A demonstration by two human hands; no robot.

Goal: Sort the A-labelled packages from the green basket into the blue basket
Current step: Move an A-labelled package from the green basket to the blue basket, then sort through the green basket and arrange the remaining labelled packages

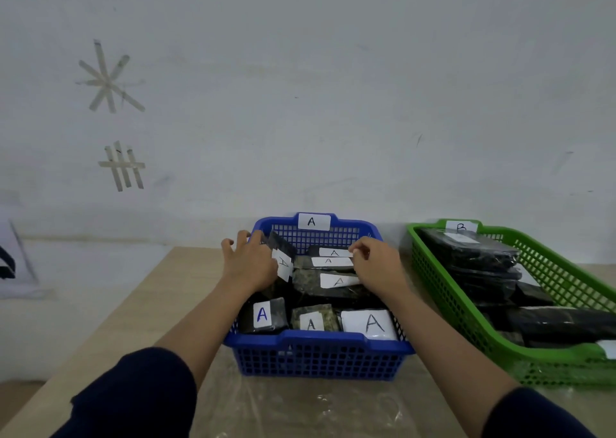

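Observation:
The blue basket [320, 342], tagged "A" on its far rim, stands in front of me with several dark packages bearing white "A" labels. My left hand [248, 261] is inside its far left part, fingers around an upright dark package [282, 254] with an "A" label. My right hand [375, 264] rests over the stacked packages [328, 272] at the far right, fingertips pinching a white label's edge. The green basket [546, 364], tagged "B", sits to the right with several black packages.
Both baskets rest on a wooden table [166, 304] partly covered by clear plastic sheet [300, 407]. A pale wall with tape marks [110, 81] rises right behind. A white object [13, 264] lies off the table's left side.

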